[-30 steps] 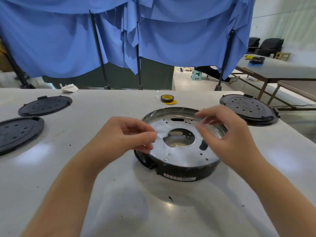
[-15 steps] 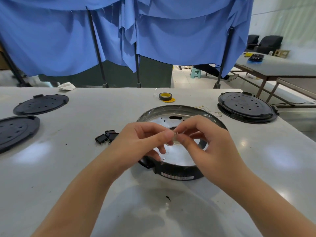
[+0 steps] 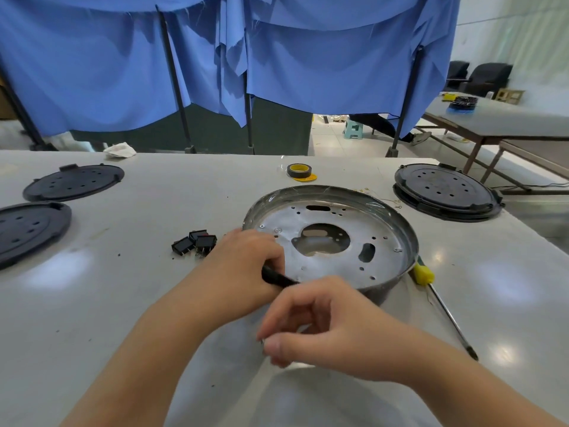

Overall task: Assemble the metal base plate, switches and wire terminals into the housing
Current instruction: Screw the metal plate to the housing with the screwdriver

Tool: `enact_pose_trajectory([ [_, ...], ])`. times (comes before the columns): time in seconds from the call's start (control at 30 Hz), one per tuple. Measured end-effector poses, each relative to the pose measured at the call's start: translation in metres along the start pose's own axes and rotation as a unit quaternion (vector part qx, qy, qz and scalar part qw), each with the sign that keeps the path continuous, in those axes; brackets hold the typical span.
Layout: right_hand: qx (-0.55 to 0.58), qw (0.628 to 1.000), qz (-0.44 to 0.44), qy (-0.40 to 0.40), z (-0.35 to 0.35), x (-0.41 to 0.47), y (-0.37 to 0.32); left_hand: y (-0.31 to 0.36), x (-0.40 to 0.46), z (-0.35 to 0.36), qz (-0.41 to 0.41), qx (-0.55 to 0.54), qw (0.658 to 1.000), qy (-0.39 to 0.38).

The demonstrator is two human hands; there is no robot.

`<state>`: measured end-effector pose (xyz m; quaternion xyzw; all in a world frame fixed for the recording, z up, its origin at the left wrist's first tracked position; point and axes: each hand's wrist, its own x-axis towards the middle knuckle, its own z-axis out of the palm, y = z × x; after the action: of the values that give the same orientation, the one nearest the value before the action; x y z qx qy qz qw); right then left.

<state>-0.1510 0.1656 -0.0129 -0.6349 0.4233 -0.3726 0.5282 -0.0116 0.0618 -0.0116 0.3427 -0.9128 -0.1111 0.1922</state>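
Left grip (image 3: 246, 266) clasps housing (image 3: 385, 204) near rim.

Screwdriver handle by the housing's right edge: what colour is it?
Yellow. The screwdriver lies on the table beside the housing, seen in the head view.

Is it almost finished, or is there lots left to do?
Only partly done. The shiny round metal base plate already sits inside the black round housing. Right now the left hand steadies the housing's rim while the right hand pinches something tiny; I cannot tell what. Left to do: the small black switches lie loose on the white table.
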Motion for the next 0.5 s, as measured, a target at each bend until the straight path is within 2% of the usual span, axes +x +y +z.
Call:
enact_pose_trajectory([
  [0.17, 0.017, 0.997, 0.072, -0.019, -0.002, 0.007, 0.009, 0.004, -0.001, -0.006, -0.007, -0.124, 0.988, 0.095],
  [0.37, 0.113, 0.986, 0.110, 0.064, -0.011, 0.012, 0.013, 0.005, 0.000, -0.006, -0.064, -0.218, 0.955, 0.190],
  [0.5, 0.177, 0.974, 0.075, 0.118, -0.018, 0.012, 0.011, 0.001, 0.004, -0.007, -0.108, -0.297, 0.917, 0.243],
])
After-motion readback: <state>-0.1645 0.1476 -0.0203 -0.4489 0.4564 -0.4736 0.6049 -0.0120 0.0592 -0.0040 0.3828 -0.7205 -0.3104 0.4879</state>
